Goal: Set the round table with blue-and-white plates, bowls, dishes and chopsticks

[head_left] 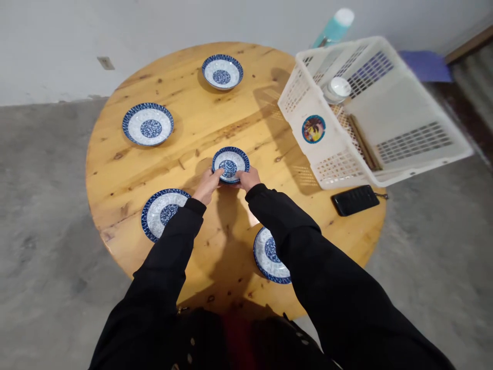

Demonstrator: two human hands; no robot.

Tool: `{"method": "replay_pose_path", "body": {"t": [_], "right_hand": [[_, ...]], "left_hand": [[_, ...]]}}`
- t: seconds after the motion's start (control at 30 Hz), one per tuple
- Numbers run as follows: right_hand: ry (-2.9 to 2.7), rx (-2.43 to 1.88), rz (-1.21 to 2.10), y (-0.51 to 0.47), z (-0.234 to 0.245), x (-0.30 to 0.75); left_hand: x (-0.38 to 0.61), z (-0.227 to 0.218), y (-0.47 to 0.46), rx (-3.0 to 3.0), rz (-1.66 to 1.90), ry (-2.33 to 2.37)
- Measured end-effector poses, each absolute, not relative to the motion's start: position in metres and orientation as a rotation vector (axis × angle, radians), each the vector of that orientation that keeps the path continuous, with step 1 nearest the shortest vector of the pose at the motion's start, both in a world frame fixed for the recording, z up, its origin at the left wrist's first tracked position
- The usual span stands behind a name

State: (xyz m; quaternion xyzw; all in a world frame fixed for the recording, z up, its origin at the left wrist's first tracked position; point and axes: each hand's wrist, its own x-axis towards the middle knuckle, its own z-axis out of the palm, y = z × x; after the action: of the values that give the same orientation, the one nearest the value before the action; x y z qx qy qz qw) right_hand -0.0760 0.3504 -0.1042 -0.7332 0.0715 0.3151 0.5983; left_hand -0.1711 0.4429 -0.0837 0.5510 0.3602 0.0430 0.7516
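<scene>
Both my hands grip a small blue-and-white patterned dish point(231, 162) near the middle of a round wooden table point(254, 118). My left hand point(208, 186) pinches its near left rim. On the near right rim sits my right hand point(248, 179), fingers closed on the edge. Whether the dish rests on the wood or is slightly lifted is unclear. Black sleeves cover both my arms.
More blue-and-white plates lie around: far centre point(222, 71), far left point(148, 124), near left point(162, 211), near right point(267, 257), partly under my right sleeve. A white plastic basket point(370, 154) holds a small white bowl point(339, 87) and chopsticks. A black phone point(355, 200) lies at the table's right edge.
</scene>
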Motion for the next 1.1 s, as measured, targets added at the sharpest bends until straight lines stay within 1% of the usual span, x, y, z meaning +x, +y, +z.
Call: {"method": "replay_pose_path", "body": {"t": [0.1, 0.17, 0.23, 0.33, 0.4, 0.5, 0.67, 0.8, 0.97, 1.1], "right_hand": [[0.138, -1.761, 0.777, 0.346, -0.102, -0.074], [0.069, -1.901, 0.798, 0.340, -0.097, -0.070], [-0.099, -2.109, 0.724, 0.332, -0.089, -0.065], [-0.386, -2.361, 0.516, 0.322, -0.076, -0.057], [-0.471, -2.441, 0.500, 0.321, -0.070, -0.053], [-0.501, -2.507, 0.537, 0.326, -0.068, -0.051], [-0.534, -2.608, 0.494, 0.333, -0.069, -0.050], [-0.570, -2.584, 0.538, 0.333, -0.068, -0.046], [-0.636, -2.611, 0.453, 0.333, -0.075, -0.044], [-0.661, -2.650, 0.453, 0.330, -0.077, -0.046]], "left_hand": [[-0.172, -0.084, 0.448, 1.349, 0.077, 0.784], [-0.172, -0.081, 0.454, 1.568, 0.104, 0.813], [-0.171, -0.075, 0.462, 1.838, 0.137, 0.856], [-0.166, -0.061, 0.471, 2.146, 0.119, 0.891], [-0.162, -0.053, 0.474, 2.258, 0.059, 0.889], [-0.156, -0.049, 0.474, 2.346, -0.018, 0.902], [-0.148, -0.055, 0.473, 2.414, -0.054, 0.964], [-0.142, -0.055, 0.477, 2.482, -0.091, 0.944], [-0.141, -0.053, 0.479, 2.553, -0.178, 0.925], [-0.146, -0.049, 0.476, 2.578, -0.181, 0.918]]}}
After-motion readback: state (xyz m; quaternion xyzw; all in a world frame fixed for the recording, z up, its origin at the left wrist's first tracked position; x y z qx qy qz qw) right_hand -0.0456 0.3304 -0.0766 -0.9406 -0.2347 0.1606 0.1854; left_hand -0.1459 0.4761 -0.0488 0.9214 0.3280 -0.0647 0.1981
